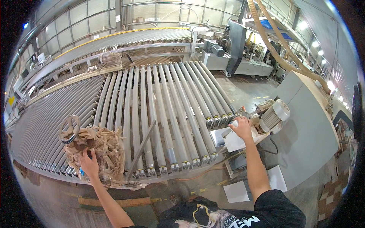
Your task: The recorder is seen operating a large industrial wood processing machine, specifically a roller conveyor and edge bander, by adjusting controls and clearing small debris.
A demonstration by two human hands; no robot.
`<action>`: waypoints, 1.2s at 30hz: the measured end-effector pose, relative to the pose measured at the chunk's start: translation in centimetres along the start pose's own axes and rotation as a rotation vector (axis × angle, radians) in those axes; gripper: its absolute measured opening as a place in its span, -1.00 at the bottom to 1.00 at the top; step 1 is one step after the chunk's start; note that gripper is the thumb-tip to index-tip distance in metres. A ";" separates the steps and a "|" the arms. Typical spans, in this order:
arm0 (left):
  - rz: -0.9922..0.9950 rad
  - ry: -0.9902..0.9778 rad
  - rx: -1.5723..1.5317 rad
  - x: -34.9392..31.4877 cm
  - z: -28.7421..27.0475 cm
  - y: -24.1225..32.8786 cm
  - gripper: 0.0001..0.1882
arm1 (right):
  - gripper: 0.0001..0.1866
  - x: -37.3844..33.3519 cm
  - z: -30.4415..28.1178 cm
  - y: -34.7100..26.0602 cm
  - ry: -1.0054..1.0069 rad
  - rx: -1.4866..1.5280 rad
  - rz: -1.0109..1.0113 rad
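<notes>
Brown wrapping (110, 146) lies near left, touching the closer left hand (89, 163), fingers part-curled; the right hand (242, 129), well right, bends over a white part (234, 123). I cannot tell either's grip.

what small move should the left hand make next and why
Probably curl the left hand gently into the crumpled brown wrapping: the hand lies against it, and loose folds bunch close to the handwheel.
</notes>
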State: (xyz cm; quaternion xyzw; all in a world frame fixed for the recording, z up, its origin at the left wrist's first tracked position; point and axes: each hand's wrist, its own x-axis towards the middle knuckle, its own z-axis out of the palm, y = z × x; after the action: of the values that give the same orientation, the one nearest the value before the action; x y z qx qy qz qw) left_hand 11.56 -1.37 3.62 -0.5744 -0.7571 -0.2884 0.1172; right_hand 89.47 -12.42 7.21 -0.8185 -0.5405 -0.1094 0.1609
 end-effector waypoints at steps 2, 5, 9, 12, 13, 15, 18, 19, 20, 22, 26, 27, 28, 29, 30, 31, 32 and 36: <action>-0.019 -0.003 0.013 0.0 -0.1 -0.1 -0.45 | -0.42 0.0 -0.3 -0.4 0.000 0.007 -0.001; -0.007 0.012 0.001 0.1 -0.3 -0.2 -0.44 | -0.38 0.1 -1.0 -1.0 -0.112 0.007 0.038; -0.006 -0.039 -0.038 0.2 -0.8 0.3 -0.43 | -0.38 0.0 -0.9 -0.5 -0.089 -0.008 0.031; -0.005 -0.043 -0.053 0.2 -0.7 0.1 -0.41 | -0.39 -0.1 -0.7 -0.5 -0.073 -0.003 0.025; 0.002 -0.023 -0.042 0.2 -0.6 0.0 -0.41 | -0.39 -0.1 -0.7 -0.6 -0.072 -0.002 0.025; 0.011 -0.003 -0.024 0.1 -0.2 -0.6 -0.41 | -0.39 -0.1 -0.7 -0.8 -0.070 0.003 0.022; 0.011 0.001 -0.026 0.1 -0.2 -0.2 -0.43 | -0.39 -0.1 -0.5 -0.5 -0.062 0.004 0.019; 0.001 -0.012 -0.044 0.1 -0.3 0.1 -0.44 | -0.39 -0.1 -0.4 -0.3 -0.056 0.003 0.016; 0.002 -0.013 -0.043 0.2 -0.5 0.1 -0.44 | -0.39 0.0 -0.4 -0.2 -0.057 0.003 0.017; 0.008 -0.027 -0.056 0.2 -0.6 0.2 -0.47 | -0.39 0.0 -0.4 -0.1 -0.071 -0.003 0.031; 0.036 0.004 -0.051 0.2 -0.3 -0.4 -0.47 | -0.38 0.1 -0.5 -0.5 -0.086 0.002 0.034; 0.034 0.012 -0.041 0.2 -0.3 -0.3 -0.47 | -0.39 0.1 -0.5 -0.5 -0.081 0.005 0.034; 0.033 0.020 -0.031 0.2 -0.2 -0.3 -0.47 | -0.39 0.1 -0.5 -0.5 -0.077 0.009 0.034; 0.034 0.020 -0.031 0.2 -0.2 -0.3 -0.47 | -0.39 0.1 -0.6 -0.6 -0.076 0.009 0.035; 0.044 0.031 -0.032 0.2 -0.1 -0.4 -0.46 | -0.39 0.0 -0.6 -0.7 -0.069 0.011 0.036; 0.054 0.041 -0.033 0.1 -0.1 -0.4 -0.46 | -0.39 0.0 -0.7 -0.7 -0.062 0.014 0.037; 0.056 0.041 -0.034 0.2 -0.1 -0.4 -0.46 | -0.39 0.0 -0.7 -0.7 -0.062 0.013 0.038; 0.039 0.016 -0.027 0.2 -0.1 -0.4 -0.45 | -0.40 -0.1 -1.0 -0.9 -0.063 0.011 0.036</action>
State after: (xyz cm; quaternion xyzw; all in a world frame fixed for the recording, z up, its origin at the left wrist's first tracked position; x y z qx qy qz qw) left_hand 11.14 -1.33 3.64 -0.5885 -0.7407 -0.3008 0.1209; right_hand 88.64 -12.54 8.22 -0.8304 -0.5309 -0.0776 0.1501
